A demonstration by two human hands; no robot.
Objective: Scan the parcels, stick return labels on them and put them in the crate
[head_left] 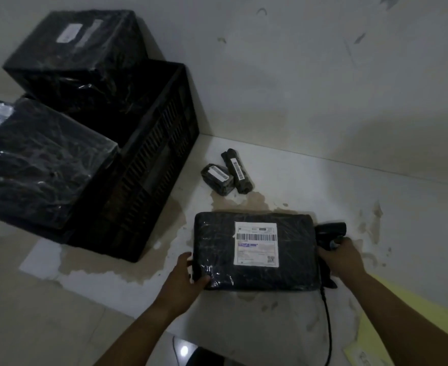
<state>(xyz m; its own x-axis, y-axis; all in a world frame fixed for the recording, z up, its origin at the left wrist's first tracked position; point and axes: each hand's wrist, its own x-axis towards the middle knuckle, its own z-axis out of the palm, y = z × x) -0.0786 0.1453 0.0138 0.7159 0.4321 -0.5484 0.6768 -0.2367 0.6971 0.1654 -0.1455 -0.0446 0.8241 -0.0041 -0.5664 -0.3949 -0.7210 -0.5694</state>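
Observation:
A flat black plastic-wrapped parcel (257, 270) with a white barcode label (256, 243) lies on the white surface in front of me. My left hand (184, 280) grips its left edge, thumb on top. At the parcel's right edge my right hand (341, 257) holds a black corded barcode scanner (331, 231). The black slatted crate (151, 165) stands to the left, with a large black parcel (77, 56) sitting across its far rim. Two small black labelled parcels (228, 175) lie behind the flat one.
Another big wrapped black parcel (37, 167) rests against the crate's near left side. The scanner's cable (328, 326) runs down toward me. Yellow sheets (392, 313) lie at the lower right. The wall (323, 88) closes off the back. The surface is stained.

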